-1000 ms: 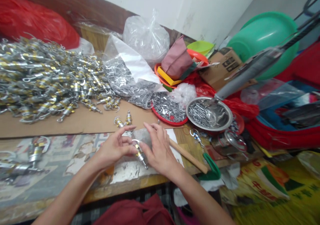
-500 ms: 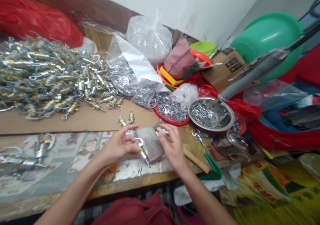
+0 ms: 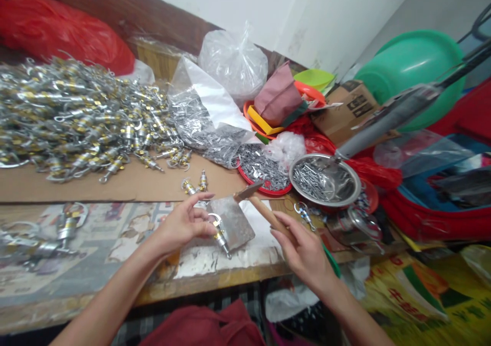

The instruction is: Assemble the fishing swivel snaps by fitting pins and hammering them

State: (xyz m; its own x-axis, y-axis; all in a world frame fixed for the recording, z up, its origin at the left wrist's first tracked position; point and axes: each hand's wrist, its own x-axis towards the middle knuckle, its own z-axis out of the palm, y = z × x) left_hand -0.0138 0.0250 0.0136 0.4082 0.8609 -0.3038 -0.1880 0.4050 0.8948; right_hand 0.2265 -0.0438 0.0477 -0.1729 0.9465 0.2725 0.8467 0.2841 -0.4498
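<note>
My left hand [image 3: 187, 223] pinches a silver and brass metal fitting [image 3: 220, 236] with a curved hook, at the left side of a grey metal block [image 3: 236, 223]. In my right hand [image 3: 303, 246] is the wooden handle of a hammer [image 3: 268, 215]; its dark, pointed head lies above the block's upper right corner. Two more fittings [image 3: 202, 181] sit on the cardboard just behind my left hand.
A large heap of fittings [image 3: 84, 115] covers the back left. Small metal parts fill a red tray [image 3: 286, 191] and a steel bowl [image 3: 355, 195]. A grey tool arm [image 3: 387, 121] slants in from the right. Loose fittings [image 3: 67, 228] lie at front left.
My right hand has moved right and down from the block and is now around the hammer's handle. The hammer has been raised from its former place. My left hand has hardly moved.
</note>
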